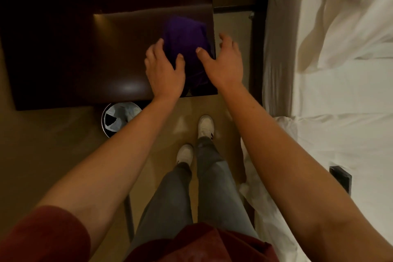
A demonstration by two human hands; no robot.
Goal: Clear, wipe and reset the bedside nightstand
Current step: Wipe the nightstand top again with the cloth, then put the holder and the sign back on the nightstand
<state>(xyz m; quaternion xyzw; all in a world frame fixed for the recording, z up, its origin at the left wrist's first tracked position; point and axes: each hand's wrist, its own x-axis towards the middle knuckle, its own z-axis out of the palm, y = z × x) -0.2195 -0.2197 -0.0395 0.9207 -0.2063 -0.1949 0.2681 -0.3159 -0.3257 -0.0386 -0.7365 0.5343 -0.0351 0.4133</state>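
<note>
Purple cloth (185, 36): near part hidden btwn the left hand (164, 70) and right hand (223, 64); can't tell how far the fingers grip it. Nightstand (63, 49) top fades into dark toward 10–11 o'clock, far edge not readable. Bin (119, 119) at 7 o'clock of the cloth, partly hidden under the nightstand's near edge and the left forearm. Black item (340, 177) on the bed (340, 91), 4 o'clock, too small to identify. Bed cut off at right edge.
</note>
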